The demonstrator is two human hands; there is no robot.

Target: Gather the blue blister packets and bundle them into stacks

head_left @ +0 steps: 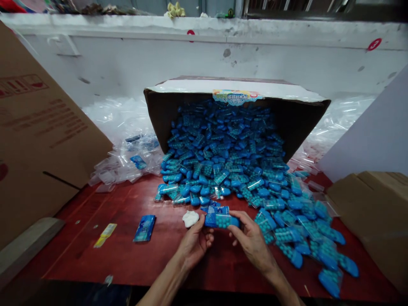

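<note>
Between my hands is a small clear container [222,221] of teal beads with a blue cap. My right hand [253,240] pinches it at the capped end. My left hand [198,241] has its thumb and fingers closed on the left end, where a blue printed sachet [209,218] lies against the container. Just behind, more blue sachets [213,205] lie on the red table [105,259]. A white lump [190,218] sits beside my left thumb. Farther left, a single blue sachet [144,228] lies flat.
A tipped cardboard box [156,121] spills a heap of similar bead containers [223,157] forward and to the right. Clear plastic pieces [123,159] are piled on the left. Large cartons [41,127] and a brown box [372,212] flank the table. A yellow-white strip [105,235] lies at left.
</note>
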